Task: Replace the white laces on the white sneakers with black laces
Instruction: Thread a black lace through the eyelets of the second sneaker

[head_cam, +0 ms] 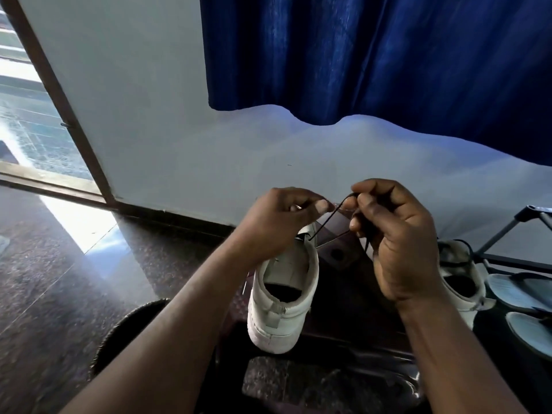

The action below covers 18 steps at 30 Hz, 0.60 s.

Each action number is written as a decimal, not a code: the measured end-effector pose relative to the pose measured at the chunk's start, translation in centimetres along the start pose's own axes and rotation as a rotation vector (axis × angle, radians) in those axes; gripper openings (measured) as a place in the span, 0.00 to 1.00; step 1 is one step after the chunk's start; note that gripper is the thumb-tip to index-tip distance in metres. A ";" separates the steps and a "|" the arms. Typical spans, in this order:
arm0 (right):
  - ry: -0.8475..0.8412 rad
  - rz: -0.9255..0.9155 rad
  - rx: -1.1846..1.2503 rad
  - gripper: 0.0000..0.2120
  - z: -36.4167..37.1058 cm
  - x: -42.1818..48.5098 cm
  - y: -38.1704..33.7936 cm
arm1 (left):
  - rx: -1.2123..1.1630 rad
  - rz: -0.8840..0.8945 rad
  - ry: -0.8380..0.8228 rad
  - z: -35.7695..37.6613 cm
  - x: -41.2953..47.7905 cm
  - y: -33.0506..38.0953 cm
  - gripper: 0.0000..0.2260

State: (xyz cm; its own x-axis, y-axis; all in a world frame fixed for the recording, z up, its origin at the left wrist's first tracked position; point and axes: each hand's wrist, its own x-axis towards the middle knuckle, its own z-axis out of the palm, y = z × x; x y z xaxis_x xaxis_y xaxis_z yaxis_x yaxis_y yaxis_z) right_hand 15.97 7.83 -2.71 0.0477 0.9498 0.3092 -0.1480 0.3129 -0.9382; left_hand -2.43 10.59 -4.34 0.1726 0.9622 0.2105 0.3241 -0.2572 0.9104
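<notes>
Right fingers (363,204): curled, thumb and forefinger tips closed on a small loop of the black lace (324,222). A second strand drops from under the same fingers, toward the sneaker.
Left fingers (322,204): curled in, thumb pad pressed to the forefinger, pinching the same lace just left of the right fingertips.
Lace path: taut, from the pinch down and left to an eyelet at the upper edge of the white sneaker (277,321).
Right hand (397,240) and left hand (280,216): level with each other, close together, raised above the sneaker's front. Both forearms are bare.
Sneaker: heel towards the camera, opening up, toe end hidden under the left hand. It sits on a low dark brown bench (343,255), heel at the near edge. Cannot tell how far the lacing runs.
Second white sneaker (466,307): to the right, partly behind the right wrist, a dark lace showing at its top.
Further right: pale sandals (513,289) beside a dark metal rack frame (507,231).
Surroundings: dark speckled floor (59,279), pale wall (149,115), blue curtain (373,55) hanging above, bright doorway (30,115) at far left.
</notes>
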 end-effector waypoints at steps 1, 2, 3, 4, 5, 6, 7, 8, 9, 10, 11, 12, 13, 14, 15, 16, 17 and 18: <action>-0.009 -0.029 -0.019 0.08 0.1 -0.1 -0.4 | 0.021 0.041 -0.022 0.2 0.0 0.3 0.07; -0.013 -0.051 -0.032 0.08 0.2 -0.2 -0.7 | 0.034 0.069 -0.044 0.4 0.0 0.4 0.06; -0.010 -0.067 -0.036 0.08 0.2 -0.3 -1.0 | 0.039 0.076 -0.061 0.6 0.1 0.5 0.06; 0.000 -0.081 -0.033 0.08 0.1 -0.3 -1.2 | 0.050 0.060 -0.063 0.6 0.1 0.5 0.06; 0.014 -0.094 -0.023 0.08 -0.1 -0.3 -1.4 | 0.085 0.039 -0.050 0.5 0.2 0.4 0.06; 0.031 -0.107 -0.009 0.08 -0.5 -0.2 -1.6 | 0.140 0.010 -0.024 0.3 0.4 0.1 0.07; 0.047 -0.117 0.013 0.08 -0.8 -0.1 -1.8 | 0.205 -0.022 -0.003 -0.1 0.5 -0.2 0.07; 0.063 -0.120 0.039 0.09 -1.2 0.0 -2.0 | 0.255 -0.059 0.015 -0.6 0.6 -0.6 0.08; 0.075 -0.114 0.063 0.09 -1.5 0.1 -2.2 | 0.282 -0.097 0.025 -1.0 0.7 -1.2 0.09; 0.082 -0.102 0.078 0.10 -1.7 0.2 -2.2 | 0.284 -0.127 0.033 -1.3 0.7 -1.5 0.09; 0.084 -0.082 0.083 0.10 -1.8 0.2 -2.1 | 0.266 -0.134 0.040 -1.5 0.7 -1.9 0.07; 0.081 -0.055 0.077 0.10 -1.7 0.2 -2.0 | 0.206 -0.114 0.051 -1.6 0.7 -1.9 0.05; 0.069 -0.026 0.061 0.09 -1.6 0.1 -1.7 | 0.114 -0.079 0.062 -1.4 0.6 -1.8 0.05; 0.050 0.000 0.040 0.08 -1.3 0.0 -1.4 | 0.016 -0.040 0.063 -1.2 0.5 -1.5 0.08; 0.029 0.020 0.018 0.08 -1.0 -0.1 -1.2 | -0.034 0.005 0.054 -1.0 0.5 -1.2 0.10; 0.012 0.035 0.001 0.08 -0.7 -0.3 -0.9 | -0.038 0.058 0.033 -0.6 0.5 -0.8 0.11; -0.001 0.043 -0.013 0.08 -0.5 -0.3 -0.8 | -0.007 0.105 0.005 -0.3 0.5 -0.4 0.11; -0.010 0.044 -0.027 0.08 -0.3 -0.4 -0.6 | 0.042 0.144 -0.013 0.1 0.4 -0.1 0.10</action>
State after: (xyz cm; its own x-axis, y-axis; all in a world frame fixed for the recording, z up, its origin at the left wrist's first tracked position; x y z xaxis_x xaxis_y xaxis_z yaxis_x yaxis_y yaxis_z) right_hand 16.38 7.24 -2.31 0.0314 0.9626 0.2690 -0.1226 0.2709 -0.9548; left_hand -2.28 10.98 -4.36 0.2320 0.9141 0.3326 0.3339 -0.3960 0.8554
